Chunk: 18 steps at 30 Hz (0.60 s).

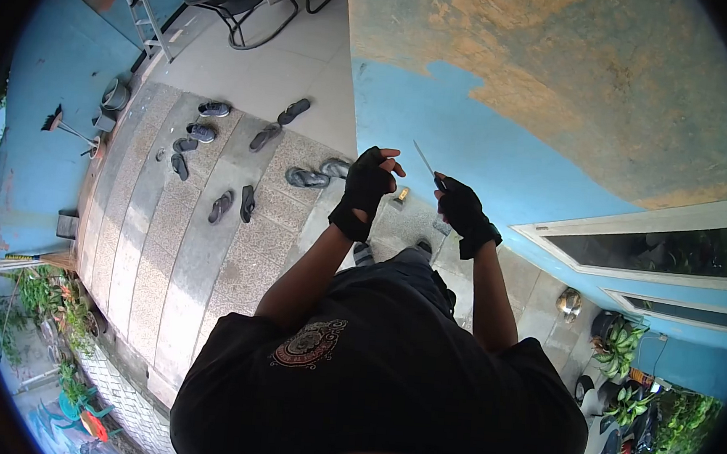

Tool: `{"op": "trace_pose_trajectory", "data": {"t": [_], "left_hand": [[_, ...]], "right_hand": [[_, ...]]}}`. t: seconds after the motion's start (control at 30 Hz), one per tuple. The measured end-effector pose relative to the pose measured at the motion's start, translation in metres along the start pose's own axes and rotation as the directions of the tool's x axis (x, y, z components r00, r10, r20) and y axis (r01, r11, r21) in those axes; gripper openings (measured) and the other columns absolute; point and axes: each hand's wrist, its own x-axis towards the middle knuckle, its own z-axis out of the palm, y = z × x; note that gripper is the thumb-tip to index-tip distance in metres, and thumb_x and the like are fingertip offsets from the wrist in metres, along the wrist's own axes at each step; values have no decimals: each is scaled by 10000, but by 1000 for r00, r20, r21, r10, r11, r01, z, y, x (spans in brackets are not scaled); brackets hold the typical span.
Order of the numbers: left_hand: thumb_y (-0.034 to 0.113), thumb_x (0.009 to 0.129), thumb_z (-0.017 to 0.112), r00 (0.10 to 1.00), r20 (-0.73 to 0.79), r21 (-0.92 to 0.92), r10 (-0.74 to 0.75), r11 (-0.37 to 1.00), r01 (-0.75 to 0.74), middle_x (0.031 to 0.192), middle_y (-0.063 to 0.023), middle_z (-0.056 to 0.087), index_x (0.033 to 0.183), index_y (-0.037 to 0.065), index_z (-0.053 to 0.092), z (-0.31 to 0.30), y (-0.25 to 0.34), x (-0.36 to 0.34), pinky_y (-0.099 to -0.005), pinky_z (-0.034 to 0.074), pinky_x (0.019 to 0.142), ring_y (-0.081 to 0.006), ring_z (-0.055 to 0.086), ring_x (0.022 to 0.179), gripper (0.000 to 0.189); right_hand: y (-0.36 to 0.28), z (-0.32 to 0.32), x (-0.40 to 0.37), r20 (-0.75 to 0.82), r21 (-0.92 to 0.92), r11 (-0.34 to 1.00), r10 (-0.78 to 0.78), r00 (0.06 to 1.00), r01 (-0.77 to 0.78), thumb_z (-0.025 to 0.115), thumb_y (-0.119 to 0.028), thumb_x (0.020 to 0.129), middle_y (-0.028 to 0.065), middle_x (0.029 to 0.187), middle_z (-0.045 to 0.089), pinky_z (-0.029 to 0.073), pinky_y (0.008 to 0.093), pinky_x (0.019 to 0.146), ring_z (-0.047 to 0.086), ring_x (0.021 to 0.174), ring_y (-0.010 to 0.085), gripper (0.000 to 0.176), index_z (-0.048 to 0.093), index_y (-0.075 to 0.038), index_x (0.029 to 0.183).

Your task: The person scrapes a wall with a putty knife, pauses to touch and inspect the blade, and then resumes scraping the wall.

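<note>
My right hand, in a black fingerless glove, is closed round the dark handle of a scraper. The scraper's thin metal blade, seen nearly edge-on, points up and left in front of the wall. My left hand, gloved the same way, is raised to the left of the blade with its fingers apart and partly bent, holding nothing. Ahead is a wall with light blue paint low down and a large bare, brownish patch above. A small tool with a yellowish part lies on the floor between my hands.
Several sandals and shoes lie on the paved floor to the left. A black reclining chair stands at the back, and a person on a ladder is at the far left. Windows and potted plants are at right.
</note>
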Motion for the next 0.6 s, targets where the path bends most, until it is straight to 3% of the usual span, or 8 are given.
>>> {"op": "trace_pose_trajectory", "data": {"t": [0.13, 0.2, 0.33, 0.43, 0.47, 0.53, 0.57, 0.6], "left_hand": [[197, 968, 560, 1000, 26, 60, -8, 998, 6, 969, -85, 683, 1117, 45, 596, 16, 2, -10, -226, 475, 658, -102, 605, 706, 216], [250, 963, 555, 990, 140, 90, 30, 995, -43, 1121, -103, 661, 1141, 62, 574, 23, -2, -13, -299, 487, 836, -160, 623, 939, 260], [329, 964, 544, 969, 244, 112, 32, 992, -61, 1259, -107, 602, 1215, 54, 555, 42, -6, -26, -327, 427, 952, -184, 566, 1111, 372], [489, 974, 479, 825, 470, 174, 314, 883, -435, 1278, -100, 573, 1318, 21, 523, 56, -7, -44, -315, 384, 968, -155, 519, 1126, 583], [489, 974, 479, 823, 469, 174, 320, 880, -442, 1278, -100, 573, 1318, 21, 523, 54, -18, -43, -315, 384, 968, -155, 519, 1126, 583], [604, 948, 440, 691, 662, 188, 290, 828, -528, 1316, -124, 538, 1424, 4, 412, 56, -29, -45, -304, 362, 994, -153, 503, 1155, 766], [705, 911, 386, 748, 655, 329, 107, 851, -409, 1425, -159, 442, 1471, -24, 303, 55, -35, -52, -313, 330, 1034, -175, 472, 1203, 923], [705, 911, 386, 750, 652, 328, 115, 849, -415, 1425, -159, 442, 1471, -24, 303, 64, -33, -65, -313, 330, 1034, -175, 472, 1203, 923]], "right_hand": [[7, 5, -22, -2, 34, 999, -40, 999, 40, 567, -177, 940, -9, 678, 559, 455, 244, 526, 514, 555, 66, 476, 482, -109, 1404], [9, 4, -32, 9, 122, 993, -5, 1000, 4, 594, -171, 940, -7, 702, 547, 479, 277, 562, 526, 601, 85, 437, 524, -118, 1369], [8, -5, -50, -89, 92, 993, -70, 994, 78, 597, -171, 941, -10, 703, 550, 475, 271, 558, 522, 597, 80, 436, 525, -120, 1368], [21, -12, -65, -160, 193, 969, -125, 979, 156, 552, -135, 953, -18, 681, 544, 436, 231, 523, 509, 568, 63, 429, 512, -110, 1380], [25, -14, -72, -174, 241, 959, -108, 979, 148, 549, -128, 955, -19, 682, 543, 433, 230, 519, 507, 563, 63, 425, 513, -107, 1378], [32, -18, -90, -181, 285, 947, -99, 978, 149, 546, -121, 957, -19, 682, 542, 430, 229, 514, 506, 559, 64, 421, 514, -104, 1377], [36, -21, -100, -171, 274, 953, -87, 981, 132, 545, -123, 957, -11, 685, 544, 443, 240, 522, 512, 566, 67, 424, 511, -113, 1380], [40, -23, -110, -161, 264, 958, -72, 984, 114, 544, -124, 958, -4, 689, 546, 455, 251, 529, 517, 573, 71, 426, 508, -122, 1383]]}}
